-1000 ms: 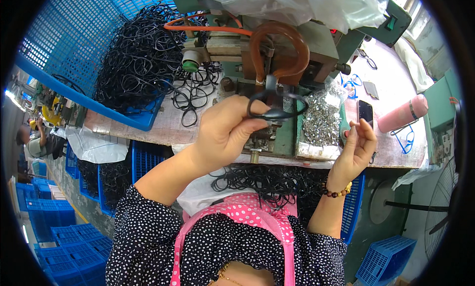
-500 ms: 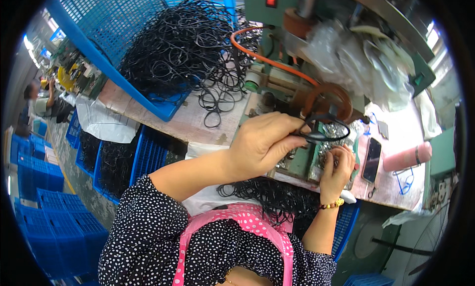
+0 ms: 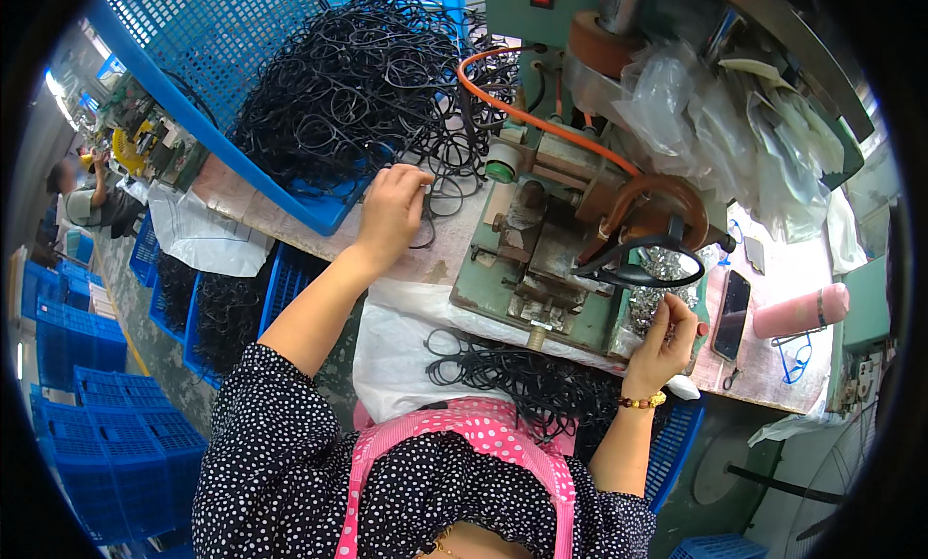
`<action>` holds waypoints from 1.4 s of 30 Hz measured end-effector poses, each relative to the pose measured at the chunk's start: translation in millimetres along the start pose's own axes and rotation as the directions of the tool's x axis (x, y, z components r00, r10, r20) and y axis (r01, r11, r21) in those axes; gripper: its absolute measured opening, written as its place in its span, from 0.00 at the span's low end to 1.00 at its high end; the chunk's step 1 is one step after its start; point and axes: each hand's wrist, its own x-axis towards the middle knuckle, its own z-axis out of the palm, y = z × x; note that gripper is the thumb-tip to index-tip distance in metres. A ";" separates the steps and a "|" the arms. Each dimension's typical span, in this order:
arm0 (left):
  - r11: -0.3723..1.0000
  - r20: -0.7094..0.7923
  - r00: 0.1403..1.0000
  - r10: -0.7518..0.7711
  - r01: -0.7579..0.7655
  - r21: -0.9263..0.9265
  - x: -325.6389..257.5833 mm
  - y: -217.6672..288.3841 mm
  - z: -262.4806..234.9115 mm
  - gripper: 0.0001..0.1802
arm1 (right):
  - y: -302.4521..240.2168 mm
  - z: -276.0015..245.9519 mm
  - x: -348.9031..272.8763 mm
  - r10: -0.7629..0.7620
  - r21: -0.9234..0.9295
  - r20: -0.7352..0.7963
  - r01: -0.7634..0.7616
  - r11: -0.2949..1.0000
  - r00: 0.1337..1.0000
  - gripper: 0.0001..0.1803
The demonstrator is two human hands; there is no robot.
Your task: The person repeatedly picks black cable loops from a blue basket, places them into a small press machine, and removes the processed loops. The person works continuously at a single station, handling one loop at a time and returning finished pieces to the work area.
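Observation:
My left hand [image 3: 394, 216] hovers over the front corner of the blue basket, next to loose black cord loops [image 3: 445, 196]. Its fingers are loosely curled, with a gap to the thumb. My right hand [image 3: 667, 341] is closed, thumb and forefinger pinched together over a heap of small silvery metal pieces [image 3: 646, 312]. Whatever sits in that pinch is too small to make out. A larger black loop [image 3: 643, 277] stands at the front of the green machine [image 3: 476, 279], above the metal pieces and touched by neither hand.
Black cords are heaped in the blue basket [image 3: 155, 80]. More black cords [image 3: 522, 385] lie below the table edge by my lap. A phone [image 3: 732, 312], a pink bottle [image 3: 802, 310] and blue-framed glasses [image 3: 796, 358] lie on the right. Clear plastic bags [image 3: 677, 104] hang off the machine.
My left hand has left the black loop at the machine and swung left to the cords by the basket. The right hand stays over the metal pieces, its fingers now pinched.

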 end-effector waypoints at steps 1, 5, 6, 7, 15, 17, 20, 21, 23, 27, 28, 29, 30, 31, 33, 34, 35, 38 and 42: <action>0.997 -0.015 0.999 0.040 -0.039 0.073 1.2 -0.1 5.2 0.08 | -1.9 0.1 -0.2 0.005 -0.015 -0.008 -0.005 1.000 1.000 0.05; 0.933 0.013 1.000 0.028 -0.030 0.358 14.3 -3.6 22.3 0.10 | -6.0 -1.0 4.1 -0.067 -0.082 0.009 0.067 0.994 0.998 0.06; 0.905 0.041 0.999 0.032 -0.046 0.423 19.8 -6.1 26.4 0.13 | -6.9 -1.6 5.3 -0.084 -0.083 0.017 0.085 0.993 0.996 0.06; 0.905 0.059 0.998 0.003 -0.028 0.424 23.2 -6.8 30.8 0.14 | -7.5 -1.6 6.7 -0.098 -0.083 0.023 0.100 0.992 0.995 0.05; 0.968 -0.084 0.982 -0.169 0.149 -0.202 28.2 -0.9 19.4 0.08 | -9.7 -1.4 7.5 -0.151 -0.062 0.008 0.151 0.987 0.989 0.06; 0.779 0.129 0.894 -0.428 0.438 -0.449 24.0 10.1 4.5 0.07 | -8.6 -3.1 7.8 -0.129 -0.062 0.013 0.129 0.990 0.992 0.06; 0.445 0.206 0.861 -0.464 0.428 -0.787 21.0 33.8 -17.5 0.05 | -8.0 -7.2 8.8 -0.106 -0.034 0.050 0.108 0.994 0.993 0.06; 0.405 0.209 0.869 -0.448 0.406 -0.819 19.0 41.9 -27.8 0.05 | -8.1 -8.4 9.3 -0.091 -0.016 0.062 0.093 0.996 0.994 0.06; 0.403 0.185 0.888 -0.420 0.365 -0.839 17.7 59.2 -47.0 0.06 | -9.3 -10.3 10.4 -0.090 -0.018 0.080 0.092 0.996 0.993 0.08; 0.326 0.075 0.925 -0.373 0.207 -0.922 13.4 96.0 -75.2 0.08 | -14.2 -13.4 13.6 -0.075 0.048 0.118 0.069 0.996 0.990 0.09; 0.307 0.049 0.933 -0.357 0.167 -0.937 12.8 103.7 -79.4 0.09 | -16.2 -15.1 15.1 -0.072 0.056 0.127 0.065 0.996 0.989 0.10; 0.301 0.044 0.939 -0.341 0.153 -0.941 12.5 110.4 -82.8 0.10 | -19.4 -16.1 14.8 -0.009 0.107 0.130 -0.005 0.994 0.991 0.10; 0.295 0.038 0.946 -0.323 0.139 -0.945 12.6 116.1 -85.6 0.11 | -22.5 -15.7 17.0 -0.045 0.110 0.131 0.030 0.993 0.990 0.10; 0.281 0.034 0.948 -0.316 0.127 -0.951 13.5 121.3 -86.4 0.12 | -26.3 -15.3 19.3 -0.090 0.112 0.124 0.076 0.991 0.988 0.11; 0.262 0.035 0.975 -0.218 0.093 -0.961 17.2 128.0 -88.9 0.12 | -38.2 -12.6 20.7 -0.018 0.190 0.135 -0.008 0.982 0.991 0.10; 0.263 0.025 0.980 -0.199 0.078 -0.962 18.9 131.8 -88.6 0.13 | -44.9 -12.0 22.8 0.009 0.262 0.159 -0.051 0.964 0.987 0.10; 0.265 0.014 0.983 -0.181 0.062 -0.962 20.9 135.3 -88.3 0.13 | -52.1 -10.9 24.7 0.032 0.334 0.185 -0.093 0.938 0.982 0.10; 0.257 0.012 0.989 -0.150 0.051 -0.965 28.8 144.1 -87.3 0.14 | -74.7 -4.4 27.4 0.137 0.526 0.265 -0.262 0.809 0.955 0.09; 0.237 0.011 0.987 -0.163 0.050 -0.970 39.9 151.6 -82.4 0.12 | -94.9 15.0 31.2 -0.002 0.516 0.249 -0.131 0.846 0.968 0.07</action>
